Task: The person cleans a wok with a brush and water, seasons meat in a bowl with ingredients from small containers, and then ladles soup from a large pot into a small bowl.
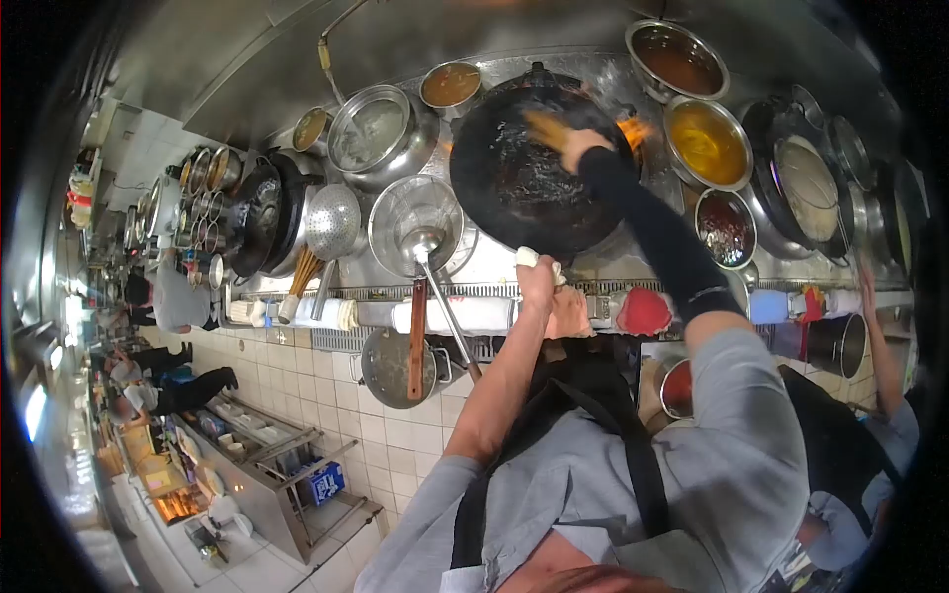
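A large black wok [494,212] sits on the burner in front of me, with dark wet liquid moving inside it. My right hand [585,150], in a dark sleeve, reaches over the wok and is closed around a tan bamboo wok brush [546,128]. Motion smears the brush against the inside of the wok. At the near rim, my left hand [537,285] is closed on a folded white cloth [530,258], which lies against the wok's edge. Orange flame [636,128] shows beside the wok's right rim.
Left of the wok, a ladle [425,240] rests in a wire strainer [390,212], handles jutting over the counter edge. A steel pot [415,148] stands behind. Bowls of yellow oil [707,148] and red sauce [725,229] sit right. Another person's arm [883,346] is at far right.
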Demonstrator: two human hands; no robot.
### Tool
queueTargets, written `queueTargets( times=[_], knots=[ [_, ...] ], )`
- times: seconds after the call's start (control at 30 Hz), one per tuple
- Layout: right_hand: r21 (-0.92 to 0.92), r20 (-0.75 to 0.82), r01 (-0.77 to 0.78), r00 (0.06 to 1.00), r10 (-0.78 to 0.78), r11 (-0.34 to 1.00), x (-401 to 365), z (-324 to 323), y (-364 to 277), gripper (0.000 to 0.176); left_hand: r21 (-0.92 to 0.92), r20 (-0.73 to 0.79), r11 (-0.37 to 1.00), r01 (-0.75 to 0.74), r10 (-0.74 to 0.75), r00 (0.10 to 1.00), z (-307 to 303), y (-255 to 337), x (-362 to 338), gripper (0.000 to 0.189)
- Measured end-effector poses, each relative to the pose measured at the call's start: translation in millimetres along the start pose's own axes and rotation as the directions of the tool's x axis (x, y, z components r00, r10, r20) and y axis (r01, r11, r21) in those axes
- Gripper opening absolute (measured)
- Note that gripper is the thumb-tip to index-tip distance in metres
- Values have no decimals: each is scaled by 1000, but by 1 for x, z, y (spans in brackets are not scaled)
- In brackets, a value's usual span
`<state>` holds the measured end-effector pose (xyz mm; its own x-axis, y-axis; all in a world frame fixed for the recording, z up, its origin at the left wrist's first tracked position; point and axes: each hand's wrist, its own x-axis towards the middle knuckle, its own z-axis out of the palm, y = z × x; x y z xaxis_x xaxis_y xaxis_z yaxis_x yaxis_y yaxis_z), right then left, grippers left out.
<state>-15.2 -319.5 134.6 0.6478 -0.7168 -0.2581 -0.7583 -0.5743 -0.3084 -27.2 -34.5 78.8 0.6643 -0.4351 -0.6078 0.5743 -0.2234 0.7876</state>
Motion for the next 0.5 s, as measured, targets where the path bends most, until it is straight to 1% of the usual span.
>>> queueTargets(
  times=[0.03, 0.07, 0.1, 0.13, 0.17, 0.2, 0.23, 0.27, 0.3, 0.33, 0.37, 0.4, 0.43, 0.5],
  knots=[
    [-81, -24, 161, 986, -164, 984, 28, 45, -8, 34, -27, -47, 999, -25, 24, 999, 2, -3, -7, 15],
    [-7, 16, -8, 1000, 8, 1000, -8, 23, -49, 31, -54, -93, 997, -57, 51, 994, 3, -6, -11, 16],
    [14, 6, 89, 996, -89, 996, -38, 18, -64, 28, -43, -115, 995, -95, 90, 989, 1, -6, -14, 16],
    [-11, -1, 111, 994, -111, 994, -50, 35, -72, 26, -32, -139, 990, -136, 131, 982, -7, -5, -14, 16],
    [-19, 45, 216, 976, -215, 976, -82, 25, -72, 26, -23, -161, 984, -174, 168, 972, -17, -4, -12, 17],
    [-23, 99, 320, 943, -316, 947, -119, 13, -72, 26, -60, -116, 982, -180, 172, 978, -30, -4, -12, 18],
    [-65, 137, 400, 911, -389, 914, -143, 10, -59, 25, -153, -82, 952, -266, 256, 963, -43, -17, 2, 18],
    [-89, 164, 443, 890, -425, 892, -164, 1, -39, 24, -89, -50, 967, -237, 233, 971, -53, -8, -8, 18],
    [-97, 246, 448, 876, -415, 889, -182, -13, -15, 23, -21, -18, 978, -208, 208, 978, -60, 4, -21, 18],
    [-61, 209, 407, 898, -387, 911, -203, -34, 13, 22, 23, -51, 982, -187, 188, 981, -64, 15, -32, 18],
    [-7, 98, 394, 915, -392, 919, -226, -59, 37, 25, 66, -85, 984, -164, 169, 982, -69, 21, -39, 18],
    [32, 42, 334, 941, -335, 942, -246, -79, 62, 29, 41, -14, 984, -171, 172, 985, -81, 22, -38, 19],
    [75, -15, 272, 962, -271, 959, -265, -94, 84, 34, 54, -38, 975, -215, 217, 975, -76, 34, -50, 17],
    [191, -107, 144, 986, -126, 971, -306, -111, 111, 34, 154, -17, 963, -222, 227, 974, -84, 48, -55, 14]
  ],
)
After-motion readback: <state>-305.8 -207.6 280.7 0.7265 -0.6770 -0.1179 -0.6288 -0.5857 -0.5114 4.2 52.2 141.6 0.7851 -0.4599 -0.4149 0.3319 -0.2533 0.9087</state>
